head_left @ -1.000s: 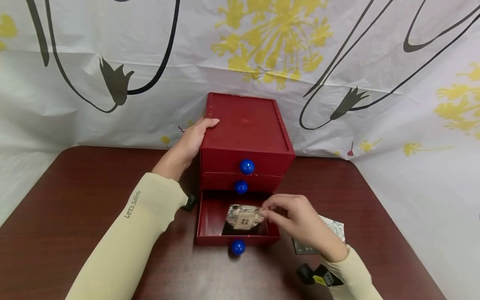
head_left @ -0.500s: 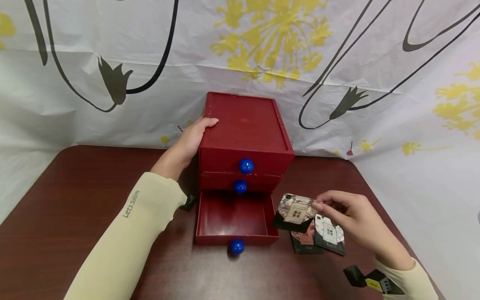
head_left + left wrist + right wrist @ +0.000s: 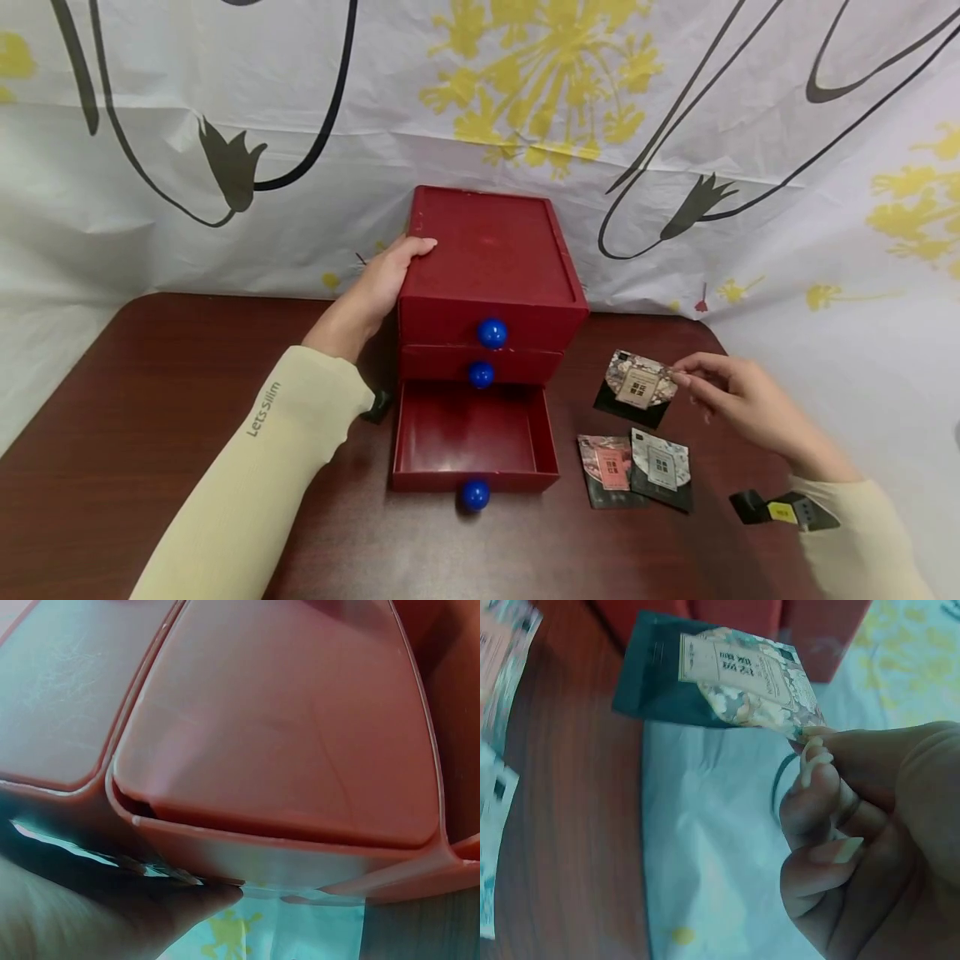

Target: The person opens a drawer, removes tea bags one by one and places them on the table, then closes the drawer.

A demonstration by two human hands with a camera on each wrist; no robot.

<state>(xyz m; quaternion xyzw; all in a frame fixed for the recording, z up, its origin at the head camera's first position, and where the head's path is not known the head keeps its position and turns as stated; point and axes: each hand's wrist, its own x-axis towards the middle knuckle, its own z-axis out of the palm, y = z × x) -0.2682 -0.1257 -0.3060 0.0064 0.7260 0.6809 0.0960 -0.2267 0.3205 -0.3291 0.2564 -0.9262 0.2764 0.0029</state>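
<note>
My right hand (image 3: 738,400) pinches the top corner of a flat sachet (image 3: 636,388) between thumb and fingertips. Black below and floral above, with a beige label, it hangs above the table right of the red drawer box (image 3: 491,242); the right wrist view shows the pinched sachet (image 3: 720,675) close up. On the box's upper left edge rests my left hand (image 3: 378,283), its thumb laid over the top and the other fingers mostly hidden by the side. The bottom drawer (image 3: 465,442) is pulled out with nothing in it.
Two more sachets lie side by side on the table, a pink-labelled sachet (image 3: 613,471) and a white-labelled sachet (image 3: 662,468). Blue round knobs (image 3: 492,333) mark the drawer fronts; the upper two drawers are closed. A patterned white cloth (image 3: 337,225) hangs behind and at the sides.
My right hand has lifted the beige-labelled sachet out of the bottom drawer and carried it right, past the two lying sachets and farther back. The left hand stays on the drawer box.
</note>
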